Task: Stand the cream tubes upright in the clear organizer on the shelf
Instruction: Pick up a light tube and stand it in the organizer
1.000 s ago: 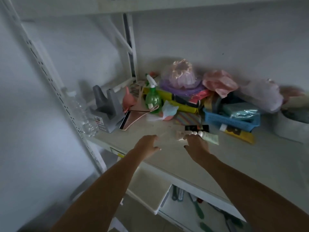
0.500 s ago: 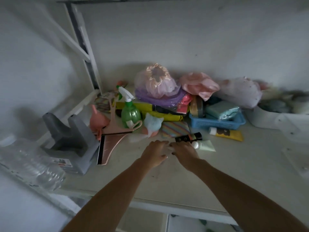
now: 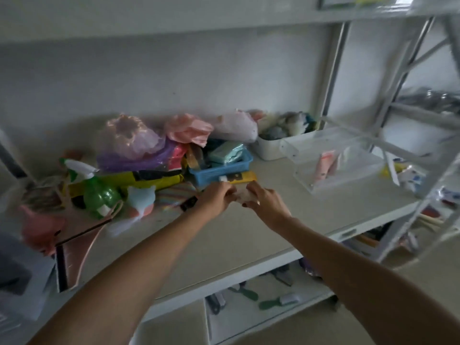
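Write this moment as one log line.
left hand + right hand: hold pale cream tube | clear plastic organizer: pink tube inside

Dim, flat and bluish throughout, brightest at 2 o'clock by the shelf frame (image 3: 388, 100), soft shadow behind the clutter along the back wall (image 3: 174, 70), motion blur smearing both hands and the clear organizer (image 3: 333, 155), wide-angle bending of uprights at 3 and 9 o'clock.
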